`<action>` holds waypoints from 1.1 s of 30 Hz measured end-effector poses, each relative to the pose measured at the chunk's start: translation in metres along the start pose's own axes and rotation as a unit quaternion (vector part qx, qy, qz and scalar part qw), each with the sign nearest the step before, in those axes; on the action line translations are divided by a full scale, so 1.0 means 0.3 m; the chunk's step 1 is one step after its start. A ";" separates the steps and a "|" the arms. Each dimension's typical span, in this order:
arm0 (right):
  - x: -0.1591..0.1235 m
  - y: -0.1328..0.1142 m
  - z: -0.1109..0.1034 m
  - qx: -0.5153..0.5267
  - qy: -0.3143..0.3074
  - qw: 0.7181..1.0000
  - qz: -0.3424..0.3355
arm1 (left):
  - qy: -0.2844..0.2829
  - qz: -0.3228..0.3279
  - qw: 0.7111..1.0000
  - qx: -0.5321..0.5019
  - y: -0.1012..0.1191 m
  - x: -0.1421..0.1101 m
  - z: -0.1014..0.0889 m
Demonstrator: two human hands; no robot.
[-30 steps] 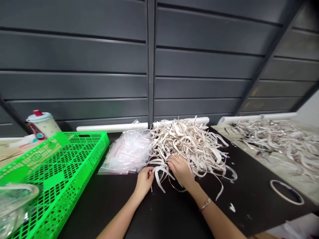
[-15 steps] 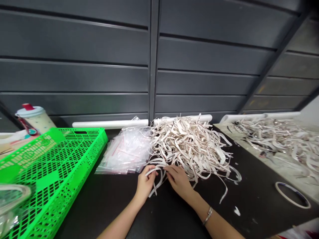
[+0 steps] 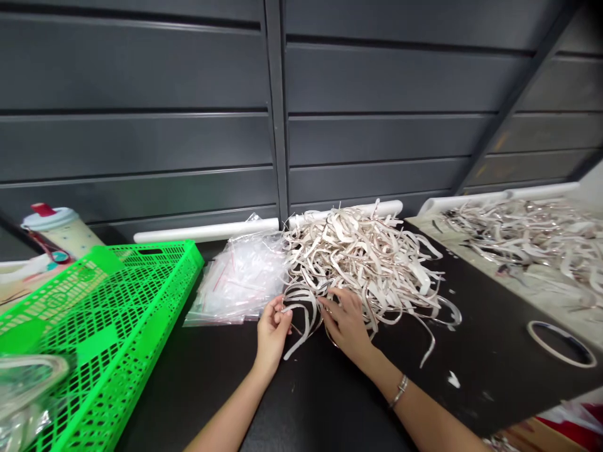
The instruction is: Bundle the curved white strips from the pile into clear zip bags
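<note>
Two hands work at the near edge of a heap of pale, glossy curled strips (image 3: 362,263) on a black tabletop (image 3: 198,402). The left hand (image 3: 272,333) has its fingers (image 3: 282,317) drawn narrow on the end of one looped strip (image 3: 308,320). The right hand (image 3: 346,323) reaches into the heap's edge just beside that loop, its fingers (image 3: 330,304) slightly spread and bent; whether they grip a strip, I cannot tell. Left of the left fingers lies a stack of clear zip bags (image 3: 240,279), then a bright green plastic crate (image 3: 155,276). Well right of the right fingers sit a tape ring (image 3: 534,333) and a second strip heap (image 3: 527,238).
</note>
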State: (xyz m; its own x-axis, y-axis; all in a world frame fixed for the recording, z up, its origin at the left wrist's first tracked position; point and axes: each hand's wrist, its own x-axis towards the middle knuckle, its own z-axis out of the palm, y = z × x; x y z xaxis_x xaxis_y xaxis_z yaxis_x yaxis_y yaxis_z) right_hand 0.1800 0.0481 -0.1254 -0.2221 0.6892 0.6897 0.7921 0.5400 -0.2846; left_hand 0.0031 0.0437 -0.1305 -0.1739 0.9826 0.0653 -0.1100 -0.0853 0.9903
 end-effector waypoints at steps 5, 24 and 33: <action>0.000 -0.018 -0.016 0.065 -0.029 0.997 -0.028 | 0.030 0.055 0.998 0.029 -0.008 -0.017 -0.007; -0.006 -0.081 0.016 0.663 -0.095 0.683 0.293 | 0.041 0.223 0.937 0.265 0.009 -0.043 -0.024; -0.017 -0.067 0.046 0.662 -0.190 0.676 0.260 | -0.108 -0.107 0.959 -0.240 0.092 -0.052 0.005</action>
State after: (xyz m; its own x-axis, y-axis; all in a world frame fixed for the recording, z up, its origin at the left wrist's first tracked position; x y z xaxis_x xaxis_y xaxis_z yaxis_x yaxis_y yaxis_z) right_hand 0.1574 0.0404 -0.1325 -0.4394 0.8905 0.1182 -0.3292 -0.0372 -0.9435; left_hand 0.0043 0.0264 -0.1040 0.1040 0.9930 -0.0568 -0.5677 0.1061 0.8163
